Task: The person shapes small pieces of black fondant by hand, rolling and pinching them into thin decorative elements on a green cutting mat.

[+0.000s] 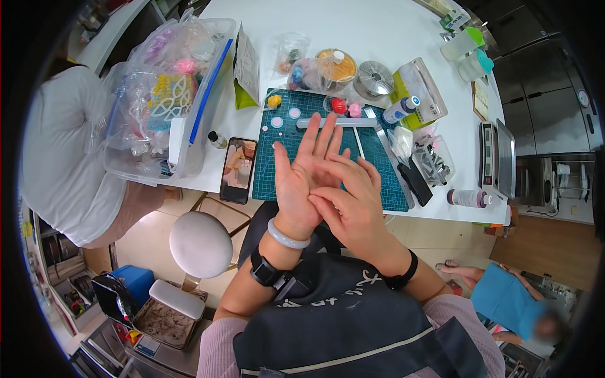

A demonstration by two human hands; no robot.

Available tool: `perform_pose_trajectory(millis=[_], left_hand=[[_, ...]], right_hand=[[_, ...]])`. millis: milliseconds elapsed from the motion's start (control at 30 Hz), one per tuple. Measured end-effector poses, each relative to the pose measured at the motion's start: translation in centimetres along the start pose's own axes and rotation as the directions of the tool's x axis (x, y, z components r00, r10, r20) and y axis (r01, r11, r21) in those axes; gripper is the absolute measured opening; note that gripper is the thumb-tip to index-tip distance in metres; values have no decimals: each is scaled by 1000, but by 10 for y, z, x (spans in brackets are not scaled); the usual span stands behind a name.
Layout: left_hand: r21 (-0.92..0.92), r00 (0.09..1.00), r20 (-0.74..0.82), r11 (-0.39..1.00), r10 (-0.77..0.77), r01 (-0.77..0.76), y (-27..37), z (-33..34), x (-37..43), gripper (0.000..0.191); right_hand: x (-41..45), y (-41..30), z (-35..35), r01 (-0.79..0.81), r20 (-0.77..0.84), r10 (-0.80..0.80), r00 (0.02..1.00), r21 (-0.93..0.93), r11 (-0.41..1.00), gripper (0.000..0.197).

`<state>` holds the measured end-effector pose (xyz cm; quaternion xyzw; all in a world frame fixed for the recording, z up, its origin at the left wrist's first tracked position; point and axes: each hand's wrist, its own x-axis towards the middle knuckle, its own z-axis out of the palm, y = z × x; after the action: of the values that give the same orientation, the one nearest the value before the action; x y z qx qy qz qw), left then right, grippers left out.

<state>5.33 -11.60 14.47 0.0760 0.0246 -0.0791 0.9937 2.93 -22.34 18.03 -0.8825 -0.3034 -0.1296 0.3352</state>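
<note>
My left hand (302, 182) is palm up over a green cutting mat (279, 175), its fingers spread. The fingertips of my right hand (357, 203) rest on that palm, thumb bent inward; whether a tiny piece sits under them cannot be made out. Just beyond my left fingertips lies a translucent white rolling pin (352, 123). Small pink discs with pale blue centres (277, 122) lie flat on the mat, left of the pin. A thin white stick (359, 142) and a metal ruler (390, 160) are to the right. Wrapped red dough (338, 105) and pink dough (354, 110) sit behind the pin.
Left of the mat lie a phone (238, 170) with a lit screen and a small bottle (217, 140). A plastic bin (189, 175) of bagged supplies stands farther left, beside a seated person (71, 151). At right are a black device (416, 184), a bottle (468, 198) and a scale (496, 158).
</note>
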Motion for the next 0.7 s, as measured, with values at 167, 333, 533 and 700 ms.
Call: perform_pose_trajectory(millis=[167, 333, 533, 700], left_hand=[[-173, 988, -66, 977, -139, 126, -6, -21, 3, 71], [-316, 961, -47, 916, -274, 246, -16, -41, 1, 60], [-263, 940, -147, 928, -309, 264, -15, -56, -2, 54], [-251, 932, -203, 936, -300, 247, -3, -72, -4, 47]], right_hand=[[-1, 11, 5, -104, -117, 118, 986, 119, 987, 14], [-7, 30, 1, -231, -99, 264, 959, 262, 937, 13], [-19, 50, -5, -503, 75, 579, 812, 594, 628, 19], [-24, 64, -9, -481, 205, 689, 696, 845, 235, 30]])
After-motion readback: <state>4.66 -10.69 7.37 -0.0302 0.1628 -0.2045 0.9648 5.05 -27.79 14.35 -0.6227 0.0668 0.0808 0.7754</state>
